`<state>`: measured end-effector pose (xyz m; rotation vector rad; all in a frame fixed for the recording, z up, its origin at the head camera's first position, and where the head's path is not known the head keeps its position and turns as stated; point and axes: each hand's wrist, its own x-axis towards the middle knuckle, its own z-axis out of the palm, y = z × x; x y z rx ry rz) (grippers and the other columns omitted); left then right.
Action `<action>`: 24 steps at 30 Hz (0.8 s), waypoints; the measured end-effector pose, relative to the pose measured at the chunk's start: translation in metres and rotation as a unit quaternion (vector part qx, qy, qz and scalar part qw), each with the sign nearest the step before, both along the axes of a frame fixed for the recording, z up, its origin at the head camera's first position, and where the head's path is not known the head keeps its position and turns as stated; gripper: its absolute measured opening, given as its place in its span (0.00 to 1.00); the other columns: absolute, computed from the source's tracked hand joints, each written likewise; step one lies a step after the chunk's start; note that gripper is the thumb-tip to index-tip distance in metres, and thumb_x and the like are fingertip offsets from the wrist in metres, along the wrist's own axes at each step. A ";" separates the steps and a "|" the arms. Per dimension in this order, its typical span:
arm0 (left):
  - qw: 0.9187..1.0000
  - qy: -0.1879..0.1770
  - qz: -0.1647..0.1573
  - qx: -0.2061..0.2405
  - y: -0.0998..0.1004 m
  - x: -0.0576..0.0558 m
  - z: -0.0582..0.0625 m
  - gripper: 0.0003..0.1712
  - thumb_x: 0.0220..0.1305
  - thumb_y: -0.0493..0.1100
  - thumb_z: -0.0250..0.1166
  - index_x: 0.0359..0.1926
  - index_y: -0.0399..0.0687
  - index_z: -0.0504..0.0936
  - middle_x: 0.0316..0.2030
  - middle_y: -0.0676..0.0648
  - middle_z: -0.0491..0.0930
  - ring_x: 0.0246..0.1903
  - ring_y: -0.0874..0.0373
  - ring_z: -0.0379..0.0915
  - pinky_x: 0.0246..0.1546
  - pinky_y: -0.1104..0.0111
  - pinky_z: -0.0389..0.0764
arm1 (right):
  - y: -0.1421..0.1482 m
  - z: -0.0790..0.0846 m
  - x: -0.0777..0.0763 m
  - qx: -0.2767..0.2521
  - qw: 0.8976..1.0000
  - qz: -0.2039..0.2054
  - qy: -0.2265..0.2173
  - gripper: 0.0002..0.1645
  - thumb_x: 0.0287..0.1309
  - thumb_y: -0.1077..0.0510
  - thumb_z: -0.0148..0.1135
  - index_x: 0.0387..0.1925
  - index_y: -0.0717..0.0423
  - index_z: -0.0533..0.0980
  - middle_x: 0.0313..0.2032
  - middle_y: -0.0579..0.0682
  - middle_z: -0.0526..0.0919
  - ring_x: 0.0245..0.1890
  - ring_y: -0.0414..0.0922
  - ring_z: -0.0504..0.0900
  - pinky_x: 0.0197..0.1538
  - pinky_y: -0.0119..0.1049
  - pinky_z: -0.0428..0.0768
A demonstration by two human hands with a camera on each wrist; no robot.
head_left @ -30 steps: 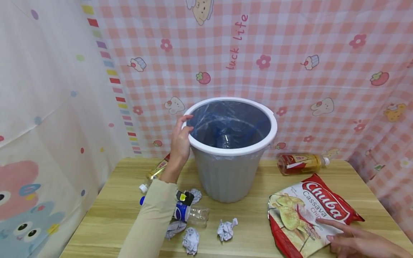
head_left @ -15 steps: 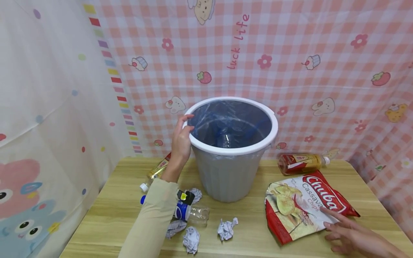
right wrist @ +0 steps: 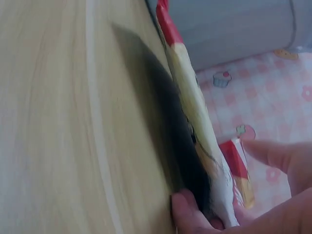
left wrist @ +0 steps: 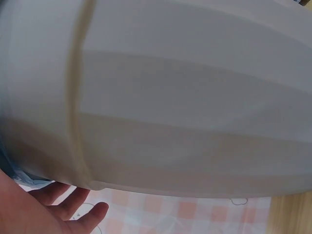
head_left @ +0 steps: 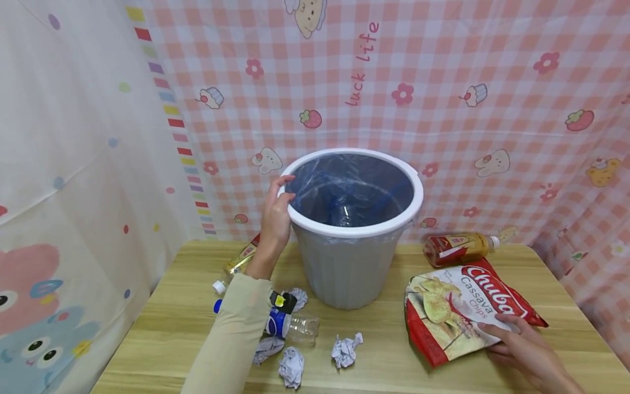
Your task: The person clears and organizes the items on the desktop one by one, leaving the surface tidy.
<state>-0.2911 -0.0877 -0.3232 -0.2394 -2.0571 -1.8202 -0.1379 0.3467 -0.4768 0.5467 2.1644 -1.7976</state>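
Observation:
My left hand (head_left: pixel 276 218) grips the left side of the white rim of a grey trash bin (head_left: pixel 346 268), fingers hooked over the edge. A clear liner covers the inside of the bin, and a plastic bottle (head_left: pixel 344 215) shows within. At the right, my right hand (head_left: pixel 526 350) pinches the near right edge of a red and white chip bag (head_left: pixel 453 312). In the right wrist view, fingers lie under the chip bag (right wrist: pixel 197 102), which tilts up off the table. The left wrist view is mostly filled by the bin wall (left wrist: pixel 185 112), with my left hand (left wrist: pixel 44 212) at its lower left.
Behind the chip bag lies a bottle of yellow liquid (head_left: pixel 460 249). A similar bottle (head_left: pixel 240 260) lies left of the bin, partly behind the left arm. Crumpled papers (head_left: pixel 346 350) and a clear bottle with a blue label (head_left: pixel 302 328) lie in front. A checked curtain (head_left: pixel 344 76) hangs behind.
My right hand has moved from above the chip bag to its edge and taken hold. The bag has shifted slightly left and turned. My left hand stays on the rim.

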 end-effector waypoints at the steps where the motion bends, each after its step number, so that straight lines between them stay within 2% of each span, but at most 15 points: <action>1: 1.000 0.000 0.001 -0.001 0.000 0.000 0.000 0.24 0.65 0.37 0.47 0.61 0.42 0.74 0.68 0.46 0.67 0.68 0.54 0.59 0.70 0.57 0.57 | -0.002 0.001 -0.001 0.002 1.000 -0.012 -0.002 0.52 0.69 0.51 0.58 0.70 0.76 0.37 0.46 0.52 0.76 0.36 0.38 0.82 0.43 0.36 0.84; 3: 1.000 0.001 0.003 -0.005 0.000 0.000 0.000 0.24 0.65 0.37 0.47 0.61 0.42 0.74 0.68 0.46 0.67 0.69 0.55 0.58 0.70 0.58 0.56 | -0.007 0.002 -0.003 0.002 0.999 -0.036 -0.003 0.54 0.67 0.50 0.60 0.70 0.77 0.37 0.41 0.50 0.77 0.34 0.37 0.82 0.41 0.35 0.83; 5: 1.000 0.003 0.002 -0.005 0.000 0.000 0.000 0.25 0.65 0.37 0.47 0.61 0.41 0.74 0.68 0.45 0.67 0.69 0.54 0.58 0.70 0.58 0.56 | -0.009 0.002 -0.005 -0.003 0.998 -0.057 -0.001 0.55 0.65 0.50 0.61 0.70 0.77 0.37 0.41 0.50 0.76 0.33 0.36 0.81 0.40 0.34 0.83; 8: 1.000 0.005 0.001 -0.004 0.000 0.001 0.000 0.25 0.65 0.37 0.47 0.61 0.40 0.74 0.68 0.44 0.67 0.69 0.54 0.58 0.71 0.58 0.56 | -0.014 -0.001 -0.007 -0.009 0.996 -0.092 0.001 0.58 0.64 0.50 0.63 0.72 0.75 0.36 0.51 0.60 0.70 0.32 0.33 0.78 0.39 0.32 0.82; 11: 1.000 0.006 0.002 -0.004 0.000 0.001 0.000 0.25 0.65 0.37 0.47 0.61 0.40 0.74 0.68 0.44 0.68 0.69 0.54 0.59 0.70 0.58 0.57 | -0.019 -0.005 -0.007 -0.024 0.991 -0.133 0.006 0.59 0.63 0.52 0.65 0.73 0.73 0.35 0.61 0.67 0.58 0.32 0.28 0.73 0.38 0.29 0.80; 12: 1.000 0.005 0.003 -0.004 0.000 0.001 0.000 0.25 0.65 0.37 0.47 0.61 0.41 0.74 0.68 0.44 0.68 0.69 0.54 0.59 0.70 0.58 0.57 | -0.022 -0.005 -0.007 -0.033 0.989 -0.143 0.008 0.58 0.63 0.53 0.64 0.73 0.72 0.35 0.62 0.66 0.56 0.32 0.28 0.72 0.38 0.29 0.80; 15: 1.000 0.002 0.004 -0.008 0.000 0.001 0.000 0.25 0.65 0.37 0.47 0.61 0.41 0.74 0.68 0.45 0.67 0.69 0.54 0.58 0.70 0.58 0.57 | -0.032 -0.005 -0.010 -0.069 0.980 -0.187 0.022 0.49 0.62 0.58 0.64 0.70 0.69 0.44 0.58 0.59 0.61 0.33 0.28 0.72 0.40 0.28 0.79; 18: 1.000 0.001 0.000 -0.008 0.000 0.001 0.001 0.25 0.65 0.37 0.47 0.62 0.41 0.73 0.69 0.45 0.67 0.69 0.54 0.58 0.70 0.57 0.57 | -0.043 -0.006 -0.016 -0.096 0.968 -0.229 0.037 0.43 0.60 0.62 0.65 0.66 0.65 0.48 0.54 0.52 0.63 0.33 0.30 0.75 0.40 0.30 0.81; 20: 1.000 0.001 -0.002 -0.007 0.000 0.000 0.001 0.25 0.65 0.37 0.47 0.62 0.41 0.73 0.69 0.45 0.66 0.69 0.54 0.57 0.71 0.57 0.56 | -0.051 -0.008 -0.020 -0.098 0.959 -0.262 0.050 0.45 0.57 0.66 0.67 0.66 0.63 0.49 0.53 0.50 0.63 0.33 0.30 0.75 0.39 0.29 0.82; 22: 1.000 0.001 -0.002 -0.008 -0.001 0.001 0.001 0.25 0.65 0.37 0.47 0.62 0.41 0.73 0.69 0.45 0.66 0.70 0.54 0.57 0.71 0.57 0.56 | -0.055 -0.010 -0.023 -0.093 0.953 -0.280 0.062 0.47 0.54 0.68 0.68 0.67 0.63 0.49 0.53 0.50 0.63 0.32 0.30 0.75 0.38 0.29 0.82; 24: 1.000 0.001 -0.002 -0.009 -0.001 0.001 0.000 0.25 0.65 0.37 0.47 0.62 0.41 0.73 0.69 0.45 0.66 0.70 0.54 0.57 0.71 0.57 0.56 | -0.058 -0.013 -0.024 -0.098 0.947 -0.297 0.072 0.46 0.51 0.71 0.69 0.65 0.59 0.52 0.53 0.50 0.63 0.33 0.30 0.75 0.38 0.28 0.82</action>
